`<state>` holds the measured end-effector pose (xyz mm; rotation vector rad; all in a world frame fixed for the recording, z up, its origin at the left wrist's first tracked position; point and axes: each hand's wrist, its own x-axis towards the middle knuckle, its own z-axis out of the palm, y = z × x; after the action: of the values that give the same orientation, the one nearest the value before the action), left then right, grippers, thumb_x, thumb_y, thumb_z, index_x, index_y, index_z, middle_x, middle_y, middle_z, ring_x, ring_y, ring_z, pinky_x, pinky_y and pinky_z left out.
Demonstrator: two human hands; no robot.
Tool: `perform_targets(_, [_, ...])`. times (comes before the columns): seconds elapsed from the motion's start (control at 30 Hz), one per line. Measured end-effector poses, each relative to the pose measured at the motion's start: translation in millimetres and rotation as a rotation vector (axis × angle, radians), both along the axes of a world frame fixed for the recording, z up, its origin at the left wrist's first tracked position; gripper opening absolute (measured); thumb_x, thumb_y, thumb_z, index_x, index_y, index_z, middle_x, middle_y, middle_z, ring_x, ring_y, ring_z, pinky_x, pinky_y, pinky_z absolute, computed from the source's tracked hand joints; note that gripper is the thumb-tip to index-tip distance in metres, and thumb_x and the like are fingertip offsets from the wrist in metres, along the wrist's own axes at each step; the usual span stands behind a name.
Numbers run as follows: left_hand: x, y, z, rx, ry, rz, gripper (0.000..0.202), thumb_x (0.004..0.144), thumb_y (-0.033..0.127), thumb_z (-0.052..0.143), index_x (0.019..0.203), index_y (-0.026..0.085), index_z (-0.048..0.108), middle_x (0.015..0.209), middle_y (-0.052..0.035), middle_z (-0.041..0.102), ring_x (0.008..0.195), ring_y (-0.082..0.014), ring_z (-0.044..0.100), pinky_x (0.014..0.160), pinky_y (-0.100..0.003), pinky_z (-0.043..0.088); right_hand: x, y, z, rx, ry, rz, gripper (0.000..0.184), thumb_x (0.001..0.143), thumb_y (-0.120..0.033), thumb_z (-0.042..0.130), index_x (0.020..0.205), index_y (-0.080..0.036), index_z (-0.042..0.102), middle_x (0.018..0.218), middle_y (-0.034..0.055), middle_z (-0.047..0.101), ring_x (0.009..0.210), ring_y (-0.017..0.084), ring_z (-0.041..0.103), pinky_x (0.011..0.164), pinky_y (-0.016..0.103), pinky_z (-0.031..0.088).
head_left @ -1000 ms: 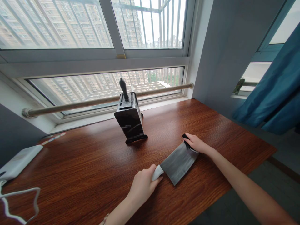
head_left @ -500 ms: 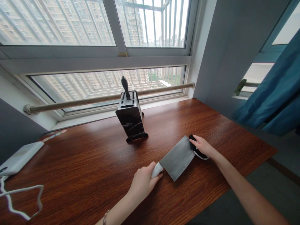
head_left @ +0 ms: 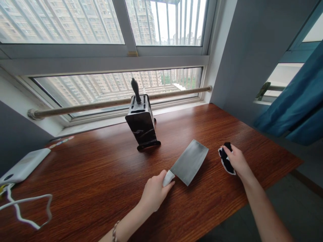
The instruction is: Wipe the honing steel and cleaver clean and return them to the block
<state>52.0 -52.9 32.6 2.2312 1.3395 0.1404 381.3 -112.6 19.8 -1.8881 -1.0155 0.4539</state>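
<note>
My left hand (head_left: 155,192) is closed round the white handle of a cleaver (head_left: 191,162). The broad grey blade points away to the right, its flat face turned up, over the wooden table (head_left: 101,188). Whether the blade touches the tabletop I cannot tell. To the right of the blade, and apart from it, my right hand (head_left: 237,160) grips a bunched black cloth with a white edge (head_left: 227,163). Part of the cloth is hidden by the fingers.
A black knife block (head_left: 142,126) stands near the window, with one dark-handled tool (head_left: 135,90) upright in a slot. At the left lie a white device (head_left: 25,164) and a white cable (head_left: 27,220). Along the window runs a rail (head_left: 108,107); a blue curtain (head_left: 290,104) hangs at the right.
My right hand has drawn the cloth off the blade's far end and away to the right. The left hand keeps hold of the cleaver, and the view has shifted slightly.
</note>
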Motion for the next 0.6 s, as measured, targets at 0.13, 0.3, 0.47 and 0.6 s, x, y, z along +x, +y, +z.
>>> perform_targets(0.13, [0,-1,-1.8,0.012,0.001,0.002,0.02,0.079,0.042,0.051,0.079,0.022,0.049,0.073,-0.0012,0.063,0.069,-0.0191,0.059,0.058,-0.022,0.033,-44,-6,28.5,0.206,-0.222,-0.231,0.037,0.086,-0.046,0.04,0.1,-0.015,0.057,0.09,0.0103,0.063,0.077,0.022,0.059,0.072,0.034,0.047])
perform_targets(0.3, [-1,-1,-7.1,0.046,-0.004,0.008,0.02,0.08,0.042,0.049,0.078,0.023,0.047,0.07,-0.0007,0.062,0.066,-0.019,0.059,0.056,-0.022,0.032,-149,-5,26.2,0.299,-0.555,0.344,0.03,0.089,-0.022,0.04,0.116,-0.013,0.051,0.111,0.0106,0.056,0.11,0.022,0.047,0.098,0.036,0.038])
perform_targets(0.47, [-3,-1,-10.8,0.056,-0.027,0.026,0.011,0.076,0.029,0.051,0.077,0.021,0.043,0.067,-0.0006,0.06,0.063,-0.0184,0.057,0.054,-0.022,0.029,-201,-2,-8.6,0.179,-0.76,0.442,0.039,0.082,-0.005,0.042,0.12,-0.007,0.05,0.115,0.0132,0.055,0.108,0.025,0.048,0.095,0.038,0.043])
perform_targets(0.6, [-2,-2,-11.2,0.055,-0.039,0.028,0.008,0.079,0.028,0.046,0.076,0.021,0.043,0.066,-0.0002,0.059,0.06,-0.0163,0.056,0.054,-0.021,0.029,-196,1,-9.9,0.187,-0.792,0.412,0.029,0.083,-0.007,0.044,0.109,-0.011,0.057,0.103,0.0117,0.059,0.098,0.024,0.051,0.089,0.038,0.046])
